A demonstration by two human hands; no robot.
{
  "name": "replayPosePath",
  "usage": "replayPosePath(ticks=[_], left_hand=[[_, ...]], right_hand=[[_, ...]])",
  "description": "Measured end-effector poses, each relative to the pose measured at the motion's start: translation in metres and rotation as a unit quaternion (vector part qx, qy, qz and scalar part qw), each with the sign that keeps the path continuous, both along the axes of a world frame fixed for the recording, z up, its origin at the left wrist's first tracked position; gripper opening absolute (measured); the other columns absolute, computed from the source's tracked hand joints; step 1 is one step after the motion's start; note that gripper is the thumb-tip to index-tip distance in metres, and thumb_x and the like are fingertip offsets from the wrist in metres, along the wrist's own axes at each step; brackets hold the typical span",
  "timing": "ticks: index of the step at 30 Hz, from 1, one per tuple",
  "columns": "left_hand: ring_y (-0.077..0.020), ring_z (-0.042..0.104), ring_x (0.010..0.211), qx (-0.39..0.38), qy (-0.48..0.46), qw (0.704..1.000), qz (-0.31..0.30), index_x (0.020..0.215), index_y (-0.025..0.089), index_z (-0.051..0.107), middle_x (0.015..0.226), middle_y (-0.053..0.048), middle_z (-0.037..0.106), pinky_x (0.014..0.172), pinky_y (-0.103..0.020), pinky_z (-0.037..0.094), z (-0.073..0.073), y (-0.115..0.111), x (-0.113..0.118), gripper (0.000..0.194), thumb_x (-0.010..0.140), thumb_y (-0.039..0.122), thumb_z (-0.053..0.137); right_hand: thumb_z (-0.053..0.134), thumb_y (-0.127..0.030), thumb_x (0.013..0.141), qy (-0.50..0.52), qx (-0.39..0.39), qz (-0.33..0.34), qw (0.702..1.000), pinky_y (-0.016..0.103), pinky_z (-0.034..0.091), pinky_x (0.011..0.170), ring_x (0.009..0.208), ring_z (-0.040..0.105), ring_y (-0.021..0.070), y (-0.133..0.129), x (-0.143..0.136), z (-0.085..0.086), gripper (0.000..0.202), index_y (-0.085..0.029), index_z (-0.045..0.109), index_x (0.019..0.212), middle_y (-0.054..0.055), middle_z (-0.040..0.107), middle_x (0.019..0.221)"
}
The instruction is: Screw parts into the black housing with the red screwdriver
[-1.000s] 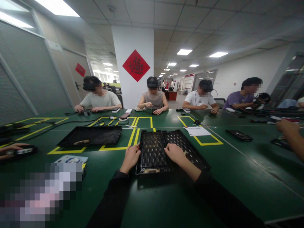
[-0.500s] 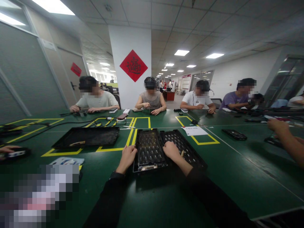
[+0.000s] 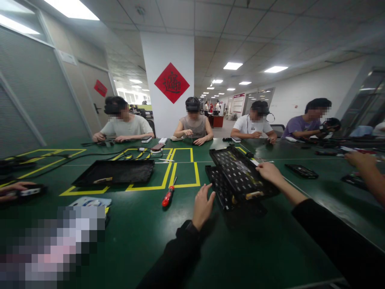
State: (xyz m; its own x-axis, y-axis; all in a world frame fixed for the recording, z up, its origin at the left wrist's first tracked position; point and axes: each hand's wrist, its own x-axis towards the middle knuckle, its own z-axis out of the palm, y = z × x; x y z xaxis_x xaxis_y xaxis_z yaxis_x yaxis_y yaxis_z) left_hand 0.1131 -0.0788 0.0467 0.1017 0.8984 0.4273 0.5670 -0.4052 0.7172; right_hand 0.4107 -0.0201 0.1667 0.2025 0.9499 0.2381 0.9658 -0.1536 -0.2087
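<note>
My right hand point(image 3: 269, 172) grips the right edge of a black keyboard-like panel point(image 3: 237, 168) with rows of small pale pieces. That panel is tilted and lies over a second black panel point(image 3: 218, 180), which it partly covers. Left of both, my left hand point(image 3: 203, 204) is held with fingers apart and holds nothing; its fingertips are near the lower panel's left edge. A red screwdriver point(image 3: 168, 196) with a black band rests on the green table point(image 3: 135, 224), further left.
At the left lies a black tray point(image 3: 120, 173) with cables behind it. A pale flat item point(image 3: 90, 202) is at the near left. A dark device point(image 3: 301, 170) lies at the right. Across the table sit several people; other people's hands show at both side edges.
The panel under my right hand has been lifted and moved right over the other one, which also sits further right. My left hand has let go and opened. The screwdriver is now uncovered.
</note>
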Motion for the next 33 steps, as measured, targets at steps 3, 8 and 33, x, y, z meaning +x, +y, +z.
replayPosePath(ticks=[3, 8, 33], left_hand=[[-0.0206, 0.033, 0.128, -0.042, -0.023, 0.999, -0.004, 0.129, 0.022, 0.039, 0.135, -0.008, 0.042, 0.104, -0.037, 0.027, -0.007, 0.014, 0.026, 0.048, 0.083, 0.036, 0.042], [-0.0192, 0.036, 0.125, -0.056, -0.011, 0.998, 0.009, 0.123, 0.017, 0.047, 0.131, -0.009, 0.046, 0.106, -0.033, 0.026, -0.013, 0.027, 0.028, 0.046, 0.078, 0.018, 0.039], [-0.0166, 0.042, 0.12, -0.049, -0.029, 0.998, 0.001, 0.118, 0.013, 0.05, 0.126, -0.009, 0.05, 0.107, -0.035, 0.025, -0.02, 0.013, -0.115, 0.044, 0.076, 0.012, 0.036]], right_hand=[[0.047, -0.025, 0.08, -0.007, -0.01, -0.04, 0.999, 0.027, 0.036, 0.07, 0.089, 0.058, 0.0241, -0.005, 0.054, -0.002, 0.026, -0.011, 0.068, 0.082, 0.017, 0.065, 0.091], [0.044, -0.025, 0.082, -0.007, -0.029, -0.083, 0.996, 0.03, 0.035, 0.069, 0.092, 0.057, 0.0252, -0.017, 0.12, -0.023, 0.029, -0.01, 0.068, 0.088, 0.021, 0.063, 0.098], [0.037, -0.024, 0.08, -0.019, -0.068, -0.115, 0.991, 0.033, 0.042, 0.067, 0.088, 0.061, 0.029, -0.026, 0.216, -0.105, 0.03, -0.014, 0.065, 0.083, 0.021, 0.063, 0.095]])
